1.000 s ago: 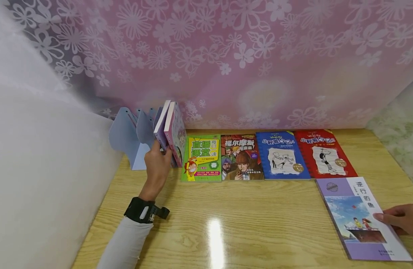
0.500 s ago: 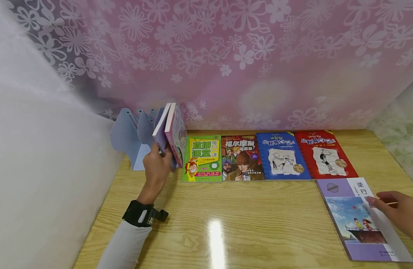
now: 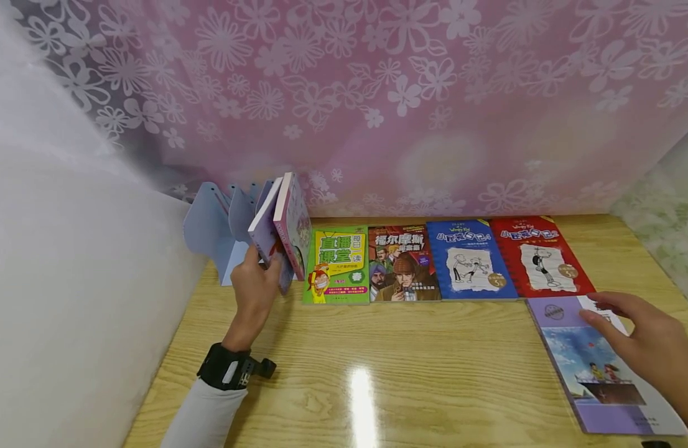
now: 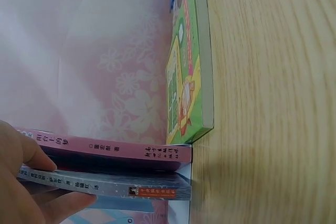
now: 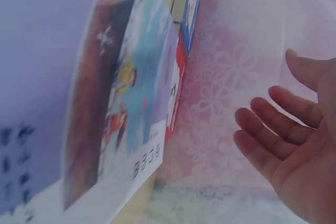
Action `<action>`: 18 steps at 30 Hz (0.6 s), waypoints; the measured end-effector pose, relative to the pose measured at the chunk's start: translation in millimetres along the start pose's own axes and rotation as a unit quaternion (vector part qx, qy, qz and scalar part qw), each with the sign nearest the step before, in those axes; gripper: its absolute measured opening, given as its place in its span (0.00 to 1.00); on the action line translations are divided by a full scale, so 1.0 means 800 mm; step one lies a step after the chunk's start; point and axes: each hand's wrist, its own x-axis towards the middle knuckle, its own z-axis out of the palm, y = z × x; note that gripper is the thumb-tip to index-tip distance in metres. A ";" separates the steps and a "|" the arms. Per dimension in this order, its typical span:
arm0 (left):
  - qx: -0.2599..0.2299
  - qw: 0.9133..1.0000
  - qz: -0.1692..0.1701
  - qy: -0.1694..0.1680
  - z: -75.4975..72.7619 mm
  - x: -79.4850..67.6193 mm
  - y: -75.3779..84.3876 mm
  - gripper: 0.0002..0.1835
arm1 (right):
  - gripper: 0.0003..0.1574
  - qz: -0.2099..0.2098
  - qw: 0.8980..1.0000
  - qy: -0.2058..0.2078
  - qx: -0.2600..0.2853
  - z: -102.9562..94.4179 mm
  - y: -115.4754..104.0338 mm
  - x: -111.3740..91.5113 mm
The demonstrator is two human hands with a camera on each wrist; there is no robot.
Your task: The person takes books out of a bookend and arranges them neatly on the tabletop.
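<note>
At the rack on the left, my left hand (image 3: pixel 253 295) pinches a thin grey-purple book (image 4: pixel 113 184) between thumb and fingers. That book leans toward me, its lower end pulled out past the pink book (image 3: pixel 293 227) beside it. Both stand in a light-blue book rack (image 3: pixel 208 221). Over on the right, my right hand (image 3: pixel 652 339) hovers above a purple-and-white book (image 3: pixel 593 407) lying flat, with a ship picture on its cover. In the right wrist view the fingers (image 5: pixel 265 140) are loosely bent, apart from that book, and hold nothing.
A row of flat books lies along the back of the wooden table (image 3: pixel 433 367): green (image 3: pixel 337 264), brown detective (image 3: pixel 404 264), blue (image 3: pixel 471 258) and red (image 3: pixel 542 256). A pink flowered cloth (image 3: pixel 377 106) hangs behind. A white wall (image 3: pixel 75 298) borders the left.
My left hand has drawn the grey-purple book slightly toward me, tilting it away from the pink one. My right hand has let go of the purple-and-white book and moved left over its top.
</note>
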 end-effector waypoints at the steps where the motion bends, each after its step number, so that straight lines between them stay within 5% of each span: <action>1: 0.001 1.000 -0.001 0.003 -0.001 0.000 0.000 0.16 | 0.38 -0.010 1.000 0.006 0.002 0.000 -0.003 0.000; 18: 0.001 1.000 -0.004 0.021 -0.035 -0.019 0.010 0.11 | 0.37 -0.074 0.995 0.021 0.061 0.000 -0.042 0.009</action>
